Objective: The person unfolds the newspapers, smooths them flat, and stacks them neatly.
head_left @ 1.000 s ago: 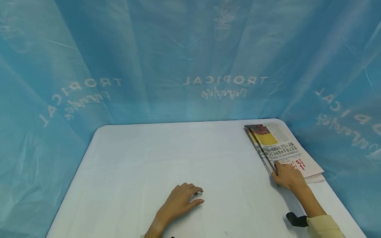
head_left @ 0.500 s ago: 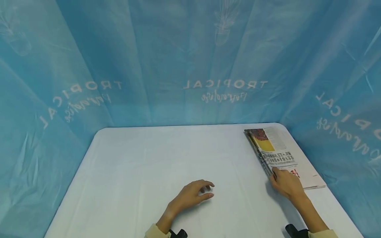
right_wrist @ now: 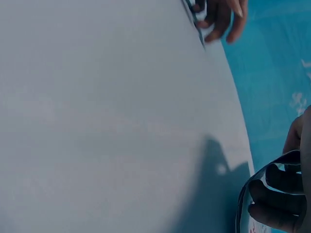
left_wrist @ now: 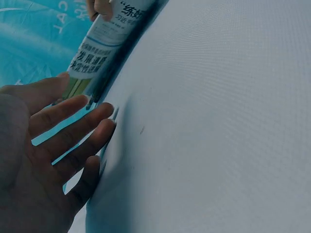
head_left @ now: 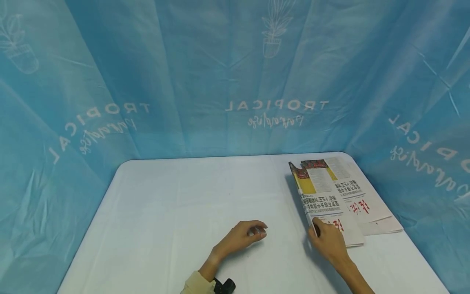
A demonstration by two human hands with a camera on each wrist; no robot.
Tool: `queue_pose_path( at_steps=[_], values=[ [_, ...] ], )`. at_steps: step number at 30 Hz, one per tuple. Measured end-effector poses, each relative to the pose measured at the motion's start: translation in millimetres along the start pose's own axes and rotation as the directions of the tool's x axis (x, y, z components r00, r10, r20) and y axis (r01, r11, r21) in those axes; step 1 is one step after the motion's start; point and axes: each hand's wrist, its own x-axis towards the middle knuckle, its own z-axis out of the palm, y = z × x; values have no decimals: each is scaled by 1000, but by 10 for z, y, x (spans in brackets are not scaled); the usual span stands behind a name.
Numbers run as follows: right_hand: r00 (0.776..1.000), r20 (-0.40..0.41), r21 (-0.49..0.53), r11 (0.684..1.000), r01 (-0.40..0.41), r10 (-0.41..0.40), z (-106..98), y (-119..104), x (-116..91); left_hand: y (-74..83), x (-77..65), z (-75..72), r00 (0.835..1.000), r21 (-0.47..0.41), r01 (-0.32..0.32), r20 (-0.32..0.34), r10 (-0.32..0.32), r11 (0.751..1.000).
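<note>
The folded newspaper (head_left: 324,206) is on the right, partly over another newspaper (head_left: 361,196); the right hand (head_left: 328,241) grips its near left edge; the left hand (head_left: 238,239) is near the middle, fingers loosely bent; below is a white table (head_left: 165,212); a blue curtain (head_left: 191,73) hangs on the far side.

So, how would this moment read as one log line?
right hand: grips newspaper | left hand: holds nothing | other newspaper: on table, far right
</note>
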Motion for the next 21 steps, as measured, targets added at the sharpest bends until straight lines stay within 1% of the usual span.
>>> queue_pose_path(
  at_steps=[2,5,8,10,13,16,21],
  values=[
    [1000,-14,17,1000,1,-1,77,-89,-27,-10,42,-8,1000,-7,7,-11,-7,1000],
    [1000,-11,39,999,7,-6,187,-219,-132,-37,63,18,999,-38,30,-26,-31,999],
    [1000,-18,33,999,17,-16,278,-329,-268,-68,40,75,998,-78,58,-30,-60,995],
    [999,-20,33,999,25,-25,315,-381,-312,-84,37,96,998,-105,58,-32,-62,993],
    [999,-17,37,998,47,-46,350,-463,-298,-83,62,82,996,-144,52,-60,-61,988],
    [997,0,54,996,73,-73,395,-544,-277,-73,80,56,993,-171,66,-84,-81,983],
    [994,-9,76,991,106,-106,487,-653,-278,-42,92,8,988,-177,106,-90,-123,978]
  ],
)
